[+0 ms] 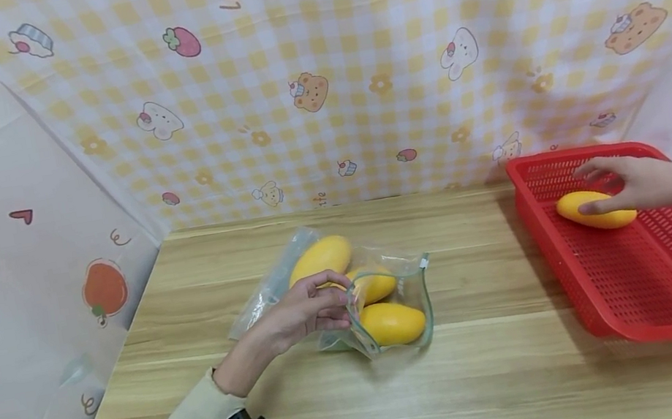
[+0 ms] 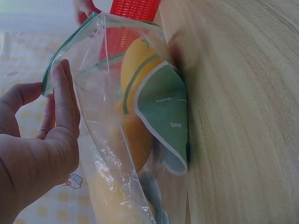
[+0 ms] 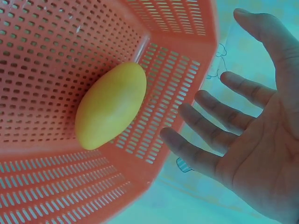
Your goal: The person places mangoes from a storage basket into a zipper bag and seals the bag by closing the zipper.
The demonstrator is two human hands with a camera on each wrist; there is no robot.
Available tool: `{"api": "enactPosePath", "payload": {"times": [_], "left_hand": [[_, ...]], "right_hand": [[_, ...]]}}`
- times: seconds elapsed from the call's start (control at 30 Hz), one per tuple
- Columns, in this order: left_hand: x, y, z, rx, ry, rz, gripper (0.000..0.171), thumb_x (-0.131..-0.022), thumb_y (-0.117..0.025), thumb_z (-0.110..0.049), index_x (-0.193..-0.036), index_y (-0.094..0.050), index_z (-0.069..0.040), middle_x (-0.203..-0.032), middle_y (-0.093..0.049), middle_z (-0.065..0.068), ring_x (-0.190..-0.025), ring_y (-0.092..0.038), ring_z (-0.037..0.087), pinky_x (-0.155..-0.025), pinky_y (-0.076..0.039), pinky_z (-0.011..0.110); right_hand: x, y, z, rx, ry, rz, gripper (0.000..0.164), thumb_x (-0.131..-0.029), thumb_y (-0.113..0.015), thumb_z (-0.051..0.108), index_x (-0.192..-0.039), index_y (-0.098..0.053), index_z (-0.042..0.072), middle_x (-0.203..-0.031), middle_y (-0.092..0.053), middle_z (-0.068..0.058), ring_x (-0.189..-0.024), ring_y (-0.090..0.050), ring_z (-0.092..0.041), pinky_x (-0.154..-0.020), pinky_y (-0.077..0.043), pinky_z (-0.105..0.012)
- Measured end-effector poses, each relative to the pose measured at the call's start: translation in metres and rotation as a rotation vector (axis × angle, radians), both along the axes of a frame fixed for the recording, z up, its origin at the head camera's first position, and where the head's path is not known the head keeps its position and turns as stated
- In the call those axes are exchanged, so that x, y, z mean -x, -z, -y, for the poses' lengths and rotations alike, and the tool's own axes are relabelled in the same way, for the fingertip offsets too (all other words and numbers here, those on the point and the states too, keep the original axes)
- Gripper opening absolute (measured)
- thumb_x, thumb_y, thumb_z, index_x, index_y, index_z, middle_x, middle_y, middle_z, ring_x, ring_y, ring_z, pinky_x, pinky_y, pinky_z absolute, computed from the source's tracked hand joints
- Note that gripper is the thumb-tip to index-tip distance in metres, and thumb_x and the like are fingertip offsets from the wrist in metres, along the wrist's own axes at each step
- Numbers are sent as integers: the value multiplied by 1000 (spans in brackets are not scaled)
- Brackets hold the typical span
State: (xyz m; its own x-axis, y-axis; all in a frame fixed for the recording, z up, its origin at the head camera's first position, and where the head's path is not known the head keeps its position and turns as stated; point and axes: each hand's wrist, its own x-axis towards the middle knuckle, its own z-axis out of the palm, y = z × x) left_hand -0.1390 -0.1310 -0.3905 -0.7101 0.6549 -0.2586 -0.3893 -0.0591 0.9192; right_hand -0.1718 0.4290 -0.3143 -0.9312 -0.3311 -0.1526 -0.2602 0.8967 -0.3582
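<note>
A clear zip bag (image 1: 427,298) with a green-edged mouth lies on the table, its mouth towards the right. Inside are yellow mangoes (image 1: 393,324), three of them showing. My left hand (image 1: 306,311) pinches the bag's rim between thumb and fingers; in the left wrist view the thumb (image 2: 23,95) meets the green zip edge. One more mango (image 1: 590,211) lies in the red basket (image 1: 542,242). Over that mango hovers my right hand (image 1: 647,179), fingers spread and loosely bent. The right wrist view shows the hand (image 3: 261,135) apart from the mango (image 3: 112,106).
The wooden table (image 1: 491,376) carries the bag at its middle and the basket at its right end. A checked cloth (image 1: 356,87) hangs behind, and a pale wall covering (image 1: 23,291) closes the left side. Slotted basket walls (image 3: 173,88) rise around the single mango.
</note>
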Motion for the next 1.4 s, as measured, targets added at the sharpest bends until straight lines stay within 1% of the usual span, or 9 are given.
{"api": "enactPosePath", "payload": {"times": [0.23, 0.53, 0.73, 1.0, 1.3, 1.4], "left_hand": [[-1, 1, 0, -12, 4, -1, 23, -99, -64, -6, -120, -55, -2, -98, -66, 11, -80, -69, 22, -81, -62, 36], [-2, 1, 1, -8, 3, -4, 23, -99, -64, -6, -119, -55, -2, -97, -66, 11, -80, -69, 23, -81, -62, 36], [-2, 2, 0, 0, 0, 3, 22, -98, -64, -6, -119, -55, -2, -97, -66, 11, -80, -69, 22, -81, -62, 36], [-2, 4, 1, -2, 0, 3, 23, -98, -64, -6, -119, -54, -2, -96, -67, 11, -80, -69, 22, -81, -62, 36], [-1, 4, 2, 5, -4, 4, 25, -98, -64, -7, -120, -54, -2, -96, -66, 11, -80, -69, 22, -81, -62, 35], [-1, 4, 2, 11, -4, 4, 25, -98, -64, -7, -121, -54, -1, -97, -66, 11, -80, -69, 22, -81, -62, 35]], "right_hand": [[4, 3, -3, -73, -2, 22, 71, -89, -80, 34, -136, -48, -9, -127, -56, -35, -114, -54, -54, -84, -53, -65], [10, 5, -5, -103, -9, 30, 73, -87, -82, 36, -135, -49, -8, -126, -57, -34, -113, -55, -53, -83, -53, -64], [15, 8, -9, -108, -22, 30, 73, -86, -83, 35, -134, -51, -9, -123, -58, -34, -112, -56, -54, -83, -53, -65], [18, 10, -13, -110, -5, 56, 75, -85, -84, 35, -133, -49, -11, -122, -58, -35, -111, -56, -54, -82, -54, -64], [24, 12, -19, -103, -9, 54, 71, -85, -84, 28, -132, -50, -13, -120, -57, -37, -111, -54, -56, -83, -53, -64], [26, 13, -21, -100, -3, 62, 71, -85, -84, 29, -132, -51, -12, -120, -57, -37, -111, -54, -56, -82, -54, -64]]}}
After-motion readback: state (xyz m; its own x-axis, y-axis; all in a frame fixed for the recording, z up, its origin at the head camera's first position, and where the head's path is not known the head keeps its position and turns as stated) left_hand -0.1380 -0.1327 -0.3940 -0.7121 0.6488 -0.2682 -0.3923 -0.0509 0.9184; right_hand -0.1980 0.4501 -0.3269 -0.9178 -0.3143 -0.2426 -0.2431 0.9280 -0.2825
